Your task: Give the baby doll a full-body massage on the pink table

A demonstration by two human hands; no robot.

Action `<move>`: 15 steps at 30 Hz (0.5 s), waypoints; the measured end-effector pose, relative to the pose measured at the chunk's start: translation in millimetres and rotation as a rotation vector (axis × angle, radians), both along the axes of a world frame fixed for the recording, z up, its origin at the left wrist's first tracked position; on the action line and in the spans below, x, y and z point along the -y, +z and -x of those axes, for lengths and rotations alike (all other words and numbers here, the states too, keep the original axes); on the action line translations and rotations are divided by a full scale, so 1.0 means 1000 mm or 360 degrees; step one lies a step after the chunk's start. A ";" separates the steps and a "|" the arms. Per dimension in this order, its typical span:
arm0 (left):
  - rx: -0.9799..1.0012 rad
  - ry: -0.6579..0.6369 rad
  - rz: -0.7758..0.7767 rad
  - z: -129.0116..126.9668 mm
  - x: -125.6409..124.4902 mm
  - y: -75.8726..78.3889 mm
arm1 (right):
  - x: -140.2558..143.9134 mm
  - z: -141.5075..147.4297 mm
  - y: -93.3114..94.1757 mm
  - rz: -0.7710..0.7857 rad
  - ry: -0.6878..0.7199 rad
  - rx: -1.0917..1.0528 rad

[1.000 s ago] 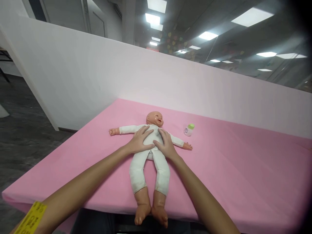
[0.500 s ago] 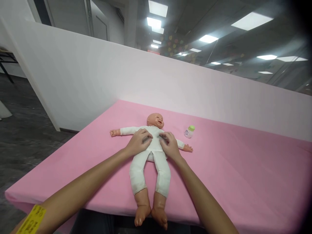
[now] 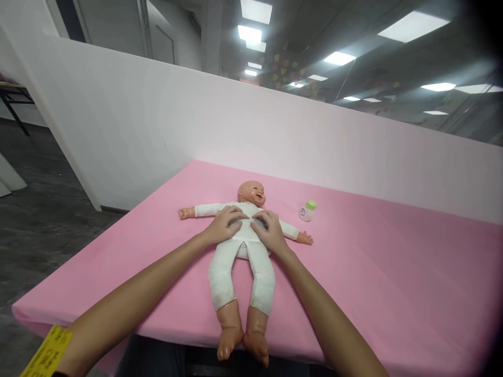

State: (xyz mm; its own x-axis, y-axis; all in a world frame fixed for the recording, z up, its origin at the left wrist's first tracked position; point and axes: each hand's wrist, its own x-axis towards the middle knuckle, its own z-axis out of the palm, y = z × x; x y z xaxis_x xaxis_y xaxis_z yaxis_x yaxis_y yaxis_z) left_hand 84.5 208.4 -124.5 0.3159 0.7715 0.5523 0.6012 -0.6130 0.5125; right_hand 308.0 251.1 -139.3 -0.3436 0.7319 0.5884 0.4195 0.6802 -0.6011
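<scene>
Both hands had shifted a little since half a second earlier: the curled fingers had loosened and drawn nearer each other over the chest of the baby doll, while the doll itself lay where it had been. The left hand rested on the doll's torso with its fingers bent and lying across the white fabric, and the right hand sat just beside it with fingers likewise bent, the tips of the two hands almost meeting at the middle of the chest. Whether either hand pinched a fold of the cloth could not be told; both pressed down on the body rather than closing round it. The doll lay on its back on the pink table cover, arms stretched out to either side, head toward the white partition and bare feet hanging just past the near edge. A small bottle with a green cap stood on the cover near the doll's outstretched arm, apart from it. A yellow wristband circled the left forearm at the bottom edge of the view.
</scene>
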 end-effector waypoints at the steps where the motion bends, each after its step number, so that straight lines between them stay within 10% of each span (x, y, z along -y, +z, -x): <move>1: 0.0031 0.0007 -0.0015 -0.001 0.001 0.002 | 0.001 0.001 0.001 -0.0035 -0.0011 -0.0025; 15: -0.0153 0.0073 0.0059 -0.001 0.001 -0.008 | -0.004 -0.014 -0.009 0.0179 0.0171 0.0088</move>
